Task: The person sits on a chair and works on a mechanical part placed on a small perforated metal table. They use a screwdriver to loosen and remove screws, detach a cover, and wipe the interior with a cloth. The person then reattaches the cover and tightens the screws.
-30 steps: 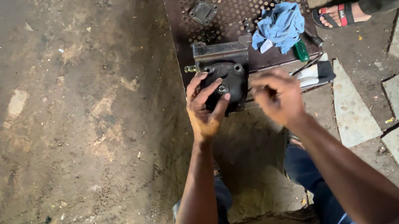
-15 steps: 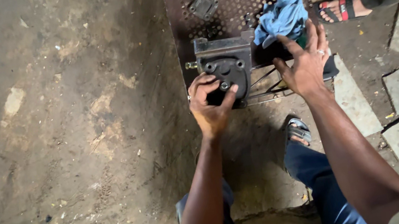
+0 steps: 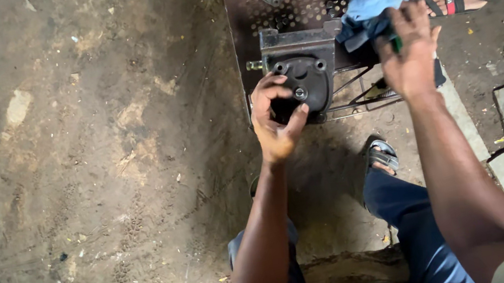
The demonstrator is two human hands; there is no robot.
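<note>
I am working on the dark round metal cover [image 3: 302, 82] on the machine block [image 3: 292, 53] on the floor, my left hand [image 3: 276, 120] curled around its edge holding it, while my right hand [image 3: 409, 54] closes on the blue rag [image 3: 372, 2] beside it, which I think wipes next.

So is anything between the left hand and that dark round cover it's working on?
Nothing visible. The left hand already grips the dark round cover directly, fingers curled over its lower left edge. The right hand is apart, at the blue rag.
</note>
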